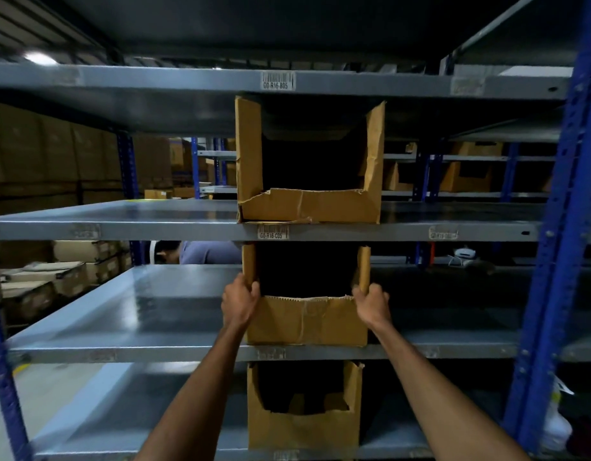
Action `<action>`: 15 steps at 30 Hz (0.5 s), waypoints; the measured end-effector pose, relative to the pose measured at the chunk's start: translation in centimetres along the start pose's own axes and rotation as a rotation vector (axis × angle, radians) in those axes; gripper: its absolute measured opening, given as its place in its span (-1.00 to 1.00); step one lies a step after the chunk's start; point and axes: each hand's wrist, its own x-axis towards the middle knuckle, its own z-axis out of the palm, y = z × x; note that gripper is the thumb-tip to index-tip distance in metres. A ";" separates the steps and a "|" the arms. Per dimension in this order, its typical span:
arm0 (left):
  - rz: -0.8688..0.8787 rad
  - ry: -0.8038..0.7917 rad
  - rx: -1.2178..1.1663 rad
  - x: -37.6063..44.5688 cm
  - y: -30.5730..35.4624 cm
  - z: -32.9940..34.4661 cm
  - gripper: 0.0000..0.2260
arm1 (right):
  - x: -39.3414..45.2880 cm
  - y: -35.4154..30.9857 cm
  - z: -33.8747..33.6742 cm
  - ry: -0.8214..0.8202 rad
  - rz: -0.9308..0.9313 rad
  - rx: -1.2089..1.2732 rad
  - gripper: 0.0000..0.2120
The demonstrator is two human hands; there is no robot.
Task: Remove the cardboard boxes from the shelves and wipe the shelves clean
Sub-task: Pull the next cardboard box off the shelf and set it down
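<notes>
Both hands, left hand (239,301) and right hand (372,302), clamped on middle box (305,319), between 2 other boxes.

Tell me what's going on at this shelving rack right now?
A person is gripping the middle cardboard box by its front corners, left hand on the left wall, right hand on the right. The box sits on its shelf. An upper box and a lower box stand on the shelves above and below. No wiping cloth is visible.
</notes>
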 end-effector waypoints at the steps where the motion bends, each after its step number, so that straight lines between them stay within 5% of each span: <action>1: -0.001 0.026 0.004 -0.1 -0.2 0.3 -0.83 | 0.1 0.1 0.1 -0.002 0.000 -0.014 -0.80; 15: 0.038 0.033 0.071 0.0 -0.4 -0.3 -0.83 | 1.4 0.4 0.3 -0.017 -0.007 -0.115 -0.76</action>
